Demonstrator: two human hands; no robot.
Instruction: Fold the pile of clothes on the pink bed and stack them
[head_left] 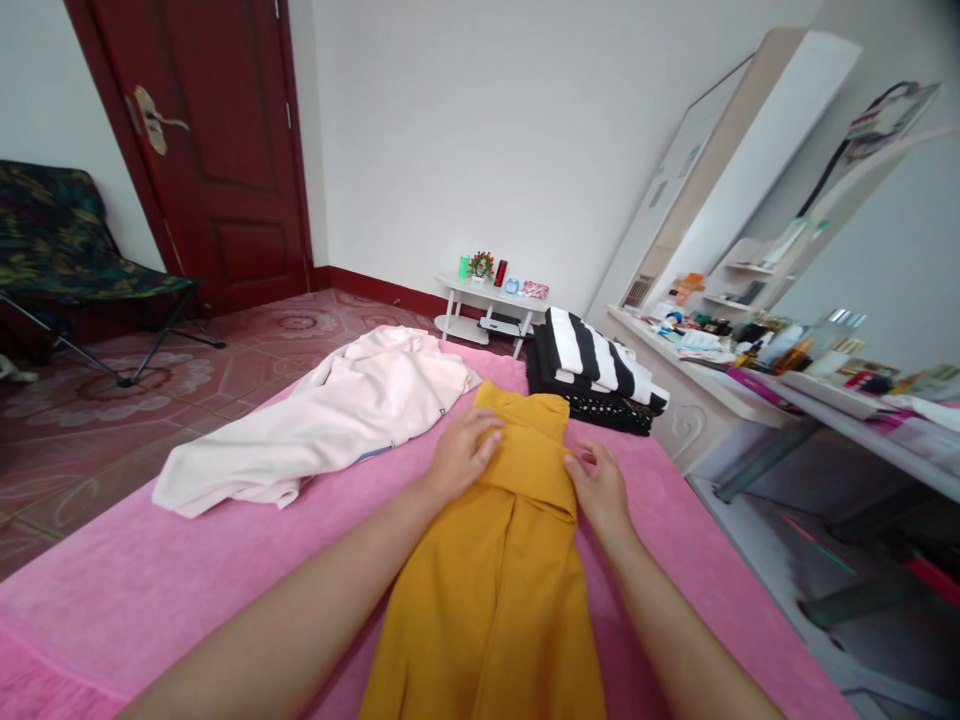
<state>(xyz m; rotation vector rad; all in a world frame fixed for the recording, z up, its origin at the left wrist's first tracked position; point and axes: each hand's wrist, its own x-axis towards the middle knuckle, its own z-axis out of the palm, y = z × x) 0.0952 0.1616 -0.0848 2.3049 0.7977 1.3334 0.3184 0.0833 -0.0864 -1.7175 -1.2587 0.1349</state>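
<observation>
A mustard-yellow garment (499, 590) lies lengthwise on the pink bed cover in front of me, its far part turned over into a short folded band. On the left edge of that band rests my left hand (461, 455), open, with its fingers laid on the cloth. My right hand (601, 490) is at the band's right edge, fingers loosely bent and apart, the thumb touching the cloth. Left of the yellow garment a cream-white garment (360, 390) is spread out with a long part reaching toward the lower left.
Beyond my right hand sits a stack of folded clothes (592, 365), black-and-white striped on top. A dressing table (750, 400) crowded with bottles stands along the right. A small white table (487, 290) is past the bed cover (247, 570). At left are a folding chair (82, 250) and a door (217, 150).
</observation>
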